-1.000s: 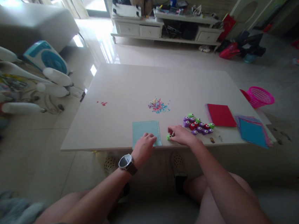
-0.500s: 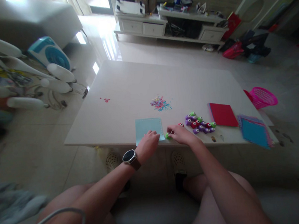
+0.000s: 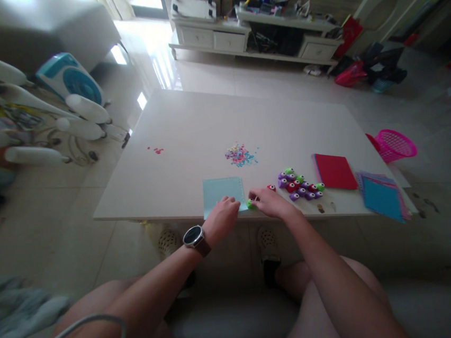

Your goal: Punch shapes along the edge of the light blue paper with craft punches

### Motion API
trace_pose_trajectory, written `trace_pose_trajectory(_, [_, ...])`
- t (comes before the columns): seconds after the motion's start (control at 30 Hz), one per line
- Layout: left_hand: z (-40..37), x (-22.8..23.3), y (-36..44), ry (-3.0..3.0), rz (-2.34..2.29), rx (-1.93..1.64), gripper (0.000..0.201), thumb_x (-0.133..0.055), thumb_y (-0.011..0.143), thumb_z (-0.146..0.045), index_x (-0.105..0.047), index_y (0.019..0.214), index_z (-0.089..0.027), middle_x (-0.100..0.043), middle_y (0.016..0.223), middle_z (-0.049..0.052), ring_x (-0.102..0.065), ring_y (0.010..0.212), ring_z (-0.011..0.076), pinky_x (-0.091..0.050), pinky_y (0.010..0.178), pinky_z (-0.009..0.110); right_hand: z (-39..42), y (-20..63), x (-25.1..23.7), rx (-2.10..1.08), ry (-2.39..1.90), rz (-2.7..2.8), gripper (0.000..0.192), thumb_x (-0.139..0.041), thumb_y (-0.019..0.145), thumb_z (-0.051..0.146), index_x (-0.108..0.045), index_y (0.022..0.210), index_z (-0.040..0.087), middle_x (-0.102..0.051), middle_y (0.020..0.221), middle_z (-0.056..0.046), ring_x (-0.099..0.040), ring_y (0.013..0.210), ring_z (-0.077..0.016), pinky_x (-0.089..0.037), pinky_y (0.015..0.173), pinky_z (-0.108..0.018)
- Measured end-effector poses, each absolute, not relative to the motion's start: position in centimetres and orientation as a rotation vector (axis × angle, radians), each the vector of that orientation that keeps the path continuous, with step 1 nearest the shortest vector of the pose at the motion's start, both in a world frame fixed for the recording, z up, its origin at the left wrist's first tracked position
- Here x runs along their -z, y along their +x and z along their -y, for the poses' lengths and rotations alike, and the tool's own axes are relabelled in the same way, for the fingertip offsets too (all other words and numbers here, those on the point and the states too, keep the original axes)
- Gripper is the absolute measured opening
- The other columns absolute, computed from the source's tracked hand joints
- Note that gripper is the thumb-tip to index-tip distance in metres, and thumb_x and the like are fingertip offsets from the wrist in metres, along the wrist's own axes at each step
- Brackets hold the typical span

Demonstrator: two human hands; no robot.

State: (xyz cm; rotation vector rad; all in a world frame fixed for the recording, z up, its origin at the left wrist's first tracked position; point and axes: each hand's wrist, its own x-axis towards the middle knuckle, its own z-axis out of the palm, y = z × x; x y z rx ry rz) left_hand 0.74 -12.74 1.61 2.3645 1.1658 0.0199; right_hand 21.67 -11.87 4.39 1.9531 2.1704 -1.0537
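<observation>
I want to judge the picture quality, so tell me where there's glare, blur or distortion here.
Head view: window glare washes out the floor; the left edge is blurred, smearing the white rods; wide-angle bending curves the table; the green punch at the right hand is too small to read.

Both forearms reach forward from bare knees, converging ahead. Left hand [image 3: 222, 214] lies palm down, knuckles up, fingers curled under, a watch on its wrist. Right hand [image 3: 267, 202] sits just beside it, fingers bent inward, fingertips pinched toward the left.
</observation>
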Motion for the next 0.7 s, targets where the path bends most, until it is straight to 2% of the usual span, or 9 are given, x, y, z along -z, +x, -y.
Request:
trace_pose_trajectory(0.43, [12.63,-1.35,0.7,2.366,-1.16,-0.021,0.019,-0.047,0.102,-0.011,-0.065,0.099,-0.019,-0.068,0.112,0.011,-0.06,0.109,0.0265,-0.055,0.098,0.042,11.97,21.52,-4.57,1.041,1.936,-2.157,0.011,-0.065,0.101,0.016,-0.073,0.108,0.018,-0.078,0.108,-0.009,-0.069,0.1,-0.0199,-0.044,0.086,-0.026])
trace_pose_trajectory(0.7, [12.66,-1.4,0.77,2.362,-1.169,-0.009,0.019,-0.047,0.103,-0.012,-0.064,0.1,-0.02,-0.068,0.112,0.01,-0.059,0.11,0.0254,-0.055,0.098,0.04,12.03,21.5,-4.7,1.056,1.935,-2.155,0.014,-0.061,0.102,0.014,-0.074,0.107,0.017,-0.078,0.106,-0.009,-0.068,0.097,-0.0194,-0.044,0.084,-0.027])
